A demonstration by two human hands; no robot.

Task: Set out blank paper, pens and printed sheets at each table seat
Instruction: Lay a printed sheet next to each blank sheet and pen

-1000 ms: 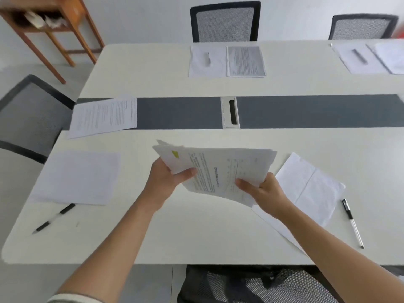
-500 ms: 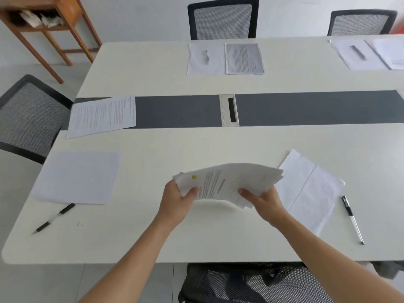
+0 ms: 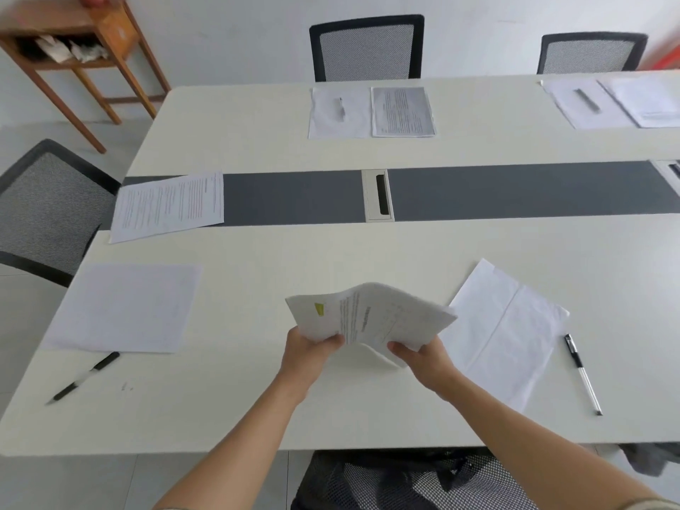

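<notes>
Left hand [image 3: 309, 357] and right hand [image 3: 423, 362] are both gripping the stack of printed sheets [image 3: 371, 314], each thumb pressing on top of the near edge and the fingers curling underneath. They are holding it just above the table [image 3: 257, 417], on the near side of the cable slot [image 3: 379, 195]. Over the last second the hands have been sinking toward the tabletop and drawing closer together. The stack, which was being held higher and fanned almost flat, is now bowing up into a hump between them. That is probably loosening the top sheet so that one can be peeled off. This seat is lacking one: the creased blank sheet [image 3: 504, 333] is lying near and to the right of the slot, with its pen [image 3: 583, 373] farther right, and no printed page is accompanying them. Beyond the slot, the far blank sheet [image 3: 338, 112] and the far printed sheet [image 3: 403, 112] are already lying side by side. Both forearms are reaching in from the near edge, converging on the stack with wrists nearly level.
</notes>
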